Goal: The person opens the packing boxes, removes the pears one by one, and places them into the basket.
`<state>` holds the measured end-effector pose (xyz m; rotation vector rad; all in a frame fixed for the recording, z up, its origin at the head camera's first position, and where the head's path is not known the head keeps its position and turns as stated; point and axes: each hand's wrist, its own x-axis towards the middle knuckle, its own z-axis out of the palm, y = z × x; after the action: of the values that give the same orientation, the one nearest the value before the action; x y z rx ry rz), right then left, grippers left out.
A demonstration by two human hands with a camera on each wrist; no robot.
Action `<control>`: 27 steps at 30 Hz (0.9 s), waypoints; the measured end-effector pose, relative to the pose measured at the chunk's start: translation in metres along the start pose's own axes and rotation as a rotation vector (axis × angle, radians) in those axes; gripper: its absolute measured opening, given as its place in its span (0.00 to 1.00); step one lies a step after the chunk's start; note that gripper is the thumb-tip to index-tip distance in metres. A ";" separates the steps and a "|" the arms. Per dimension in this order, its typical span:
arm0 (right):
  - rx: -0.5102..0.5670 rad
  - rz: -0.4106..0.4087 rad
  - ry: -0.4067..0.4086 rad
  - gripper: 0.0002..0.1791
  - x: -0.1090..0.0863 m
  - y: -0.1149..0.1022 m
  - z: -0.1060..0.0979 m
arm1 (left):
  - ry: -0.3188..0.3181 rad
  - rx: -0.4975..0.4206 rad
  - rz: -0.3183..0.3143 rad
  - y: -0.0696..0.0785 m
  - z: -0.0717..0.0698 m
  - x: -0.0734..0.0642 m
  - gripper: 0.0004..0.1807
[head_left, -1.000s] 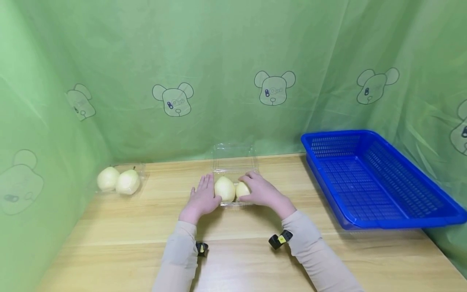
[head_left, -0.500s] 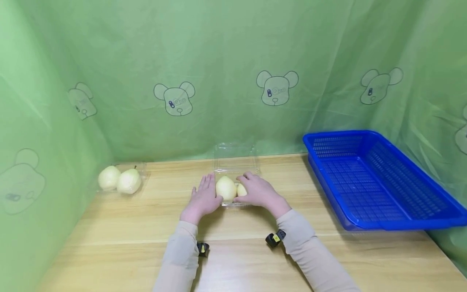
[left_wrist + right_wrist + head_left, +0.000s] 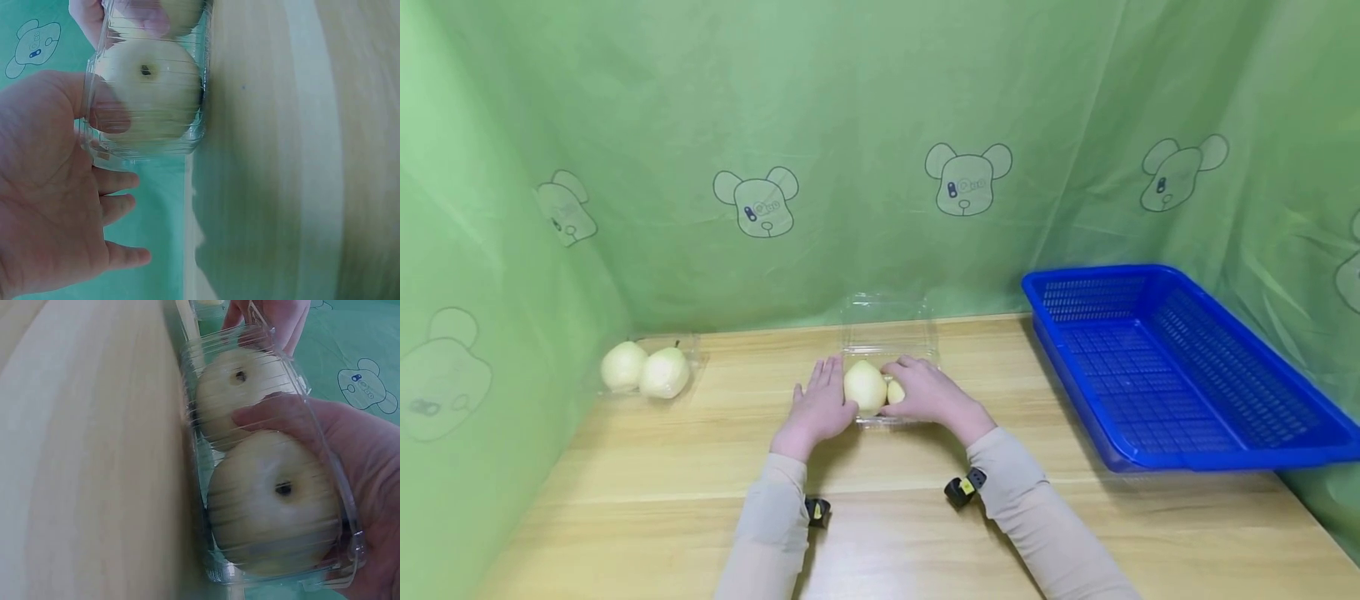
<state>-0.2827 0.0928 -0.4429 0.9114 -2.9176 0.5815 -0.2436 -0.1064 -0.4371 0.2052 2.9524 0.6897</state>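
A clear plastic clamshell box (image 3: 891, 422) stands at the middle of the table, its lid (image 3: 889, 323) raised at the back. Two pale yellow pears sit side by side in it. My left hand (image 3: 815, 410) lies along the box's left end, fingers straight, its thumb (image 3: 111, 111) over the rim beside the left pear (image 3: 864, 387). My right hand (image 3: 931, 392) grips the right pear (image 3: 895, 392) from above, thumb (image 3: 269, 414) in front and fingers behind. That hand covers much of this pear in the head view.
At the far left stands a second clear box (image 3: 691, 354) with two pears (image 3: 623, 367) in it. A blue plastic basket (image 3: 1078, 392) stands on the right side of the wooden table (image 3: 647, 517). Green curtains (image 3: 857, 100) hang behind and at both sides.
My right hand has shifted slightly left, bringing the right pear closer against the left one. The left hand stays at the box's left end.
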 end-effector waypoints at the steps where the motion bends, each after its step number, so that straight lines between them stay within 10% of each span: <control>1: 0.004 -0.001 0.001 0.37 0.000 0.000 0.000 | -0.001 0.001 -0.001 0.000 0.000 0.000 0.45; 27: 0.155 0.022 0.069 0.37 -0.009 -0.003 -0.023 | 0.004 -0.005 -0.004 0.001 0.001 -0.001 0.44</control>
<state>-0.2752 0.1037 -0.4214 0.8554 -2.8566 0.8326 -0.2426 -0.1055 -0.4379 0.1969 2.9539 0.6978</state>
